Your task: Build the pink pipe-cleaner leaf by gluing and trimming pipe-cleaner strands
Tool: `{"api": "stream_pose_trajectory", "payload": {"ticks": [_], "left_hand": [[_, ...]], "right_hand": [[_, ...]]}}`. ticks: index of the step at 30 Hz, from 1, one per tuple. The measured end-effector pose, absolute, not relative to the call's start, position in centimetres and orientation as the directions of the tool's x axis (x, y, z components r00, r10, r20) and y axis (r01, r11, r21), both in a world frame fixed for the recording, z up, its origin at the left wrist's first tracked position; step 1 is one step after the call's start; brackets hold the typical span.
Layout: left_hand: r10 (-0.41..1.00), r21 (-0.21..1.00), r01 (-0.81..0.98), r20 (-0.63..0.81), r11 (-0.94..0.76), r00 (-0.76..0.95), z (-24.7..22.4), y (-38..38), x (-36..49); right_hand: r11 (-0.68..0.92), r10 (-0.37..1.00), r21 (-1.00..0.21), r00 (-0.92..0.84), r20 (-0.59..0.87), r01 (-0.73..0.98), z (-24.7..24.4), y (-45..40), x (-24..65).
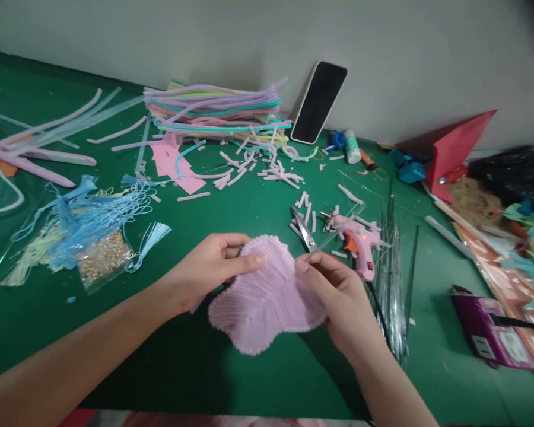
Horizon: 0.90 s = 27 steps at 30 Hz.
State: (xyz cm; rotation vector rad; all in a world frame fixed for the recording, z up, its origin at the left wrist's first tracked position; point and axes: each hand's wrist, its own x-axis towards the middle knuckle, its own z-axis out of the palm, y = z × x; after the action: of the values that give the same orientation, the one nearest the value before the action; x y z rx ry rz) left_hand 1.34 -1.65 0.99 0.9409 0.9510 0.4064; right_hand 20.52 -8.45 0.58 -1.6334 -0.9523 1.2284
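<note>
Between my hands, above the green table, is a lilac star-like shape (267, 302) built from rows of pipe cleaners, with a fuzzy edge. My left hand (218, 264) pinches its upper left part, thumb on the front face. At the upper right edge, my right hand (333, 284) holds it between thumb and fingers. Just beyond the right hand lie open-bladed scissors (306, 230), their handles partly hidden. A pink glue gun (360, 243) with an orange trigger and a lit red light rests to the right of the scissors.
Bundled pipe cleaners (213, 110) lie at the back, with cut lilac pieces (280, 172) in front. A phone (320, 101) leans on the wall. Blue tassels (84, 213) and a bag of gold findings (104, 258) lie left. Thin wires (394, 284) and a purple box (493, 329) lie right.
</note>
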Motion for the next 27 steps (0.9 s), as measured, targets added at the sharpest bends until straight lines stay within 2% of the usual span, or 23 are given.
{"api": "stream_pose_trajectory", "payload": {"ticks": [3, 4, 6, 8, 9, 12, 21, 27], "left_hand": [[0.721, 0.867, 0.13, -0.475, 0.481, 0.504, 1.1, -1.7, 1.3], [0.739, 0.881, 0.135, -0.456, 0.453, 0.495, 1.1, -1.7, 1.3], [0.755, 0.898, 0.132, -0.426, 0.419, 0.498, 1.0, -1.8, 1.4], [0.748, 0.897, 0.118, -0.423, 0.426, 0.512, 0.8, -1.9, 1.4], [0.742, 0.892, 0.115, -0.43, 0.437, 0.515, 0.8, -1.9, 1.5], [0.726, 0.882, 0.123, -0.447, 0.455, 0.522, 0.8, -2.0, 1.6], [0.708, 0.895, 0.133, -0.421, 0.426, 0.566, 1.0, -2.1, 1.8], [0.724, 0.919, 0.204, -0.391, 0.337, 0.568, 1.2, -2.0, 1.9]], "right_hand": [[-0.316, 0.942, -0.884, 0.223, -0.25, 0.345, 0.5, -8.9, 21.0], [-0.272, 0.951, -0.835, 0.269, -0.155, 0.478, 0.5, -9.0, 21.1], [-0.128, 0.935, -0.672, 0.315, 0.164, 0.729, 0.5, -9.2, 21.2], [0.036, 0.876, -0.487, 0.208, 0.436, 0.873, 0.6, -9.2, 21.3], [0.106, 0.856, -0.419, 0.132, 0.5, 0.902, 0.7, -9.1, 21.2], [0.216, 0.857, -0.327, -0.018, 0.516, 0.92, 1.1, -8.5, 20.8], [0.297, 0.858, -0.303, -0.113, 0.502, 0.905, 1.4, -7.9, 20.0], [0.387, 0.82, -0.153, -0.264, 0.507, 0.909, 1.7, -7.4, 20.3]]}}
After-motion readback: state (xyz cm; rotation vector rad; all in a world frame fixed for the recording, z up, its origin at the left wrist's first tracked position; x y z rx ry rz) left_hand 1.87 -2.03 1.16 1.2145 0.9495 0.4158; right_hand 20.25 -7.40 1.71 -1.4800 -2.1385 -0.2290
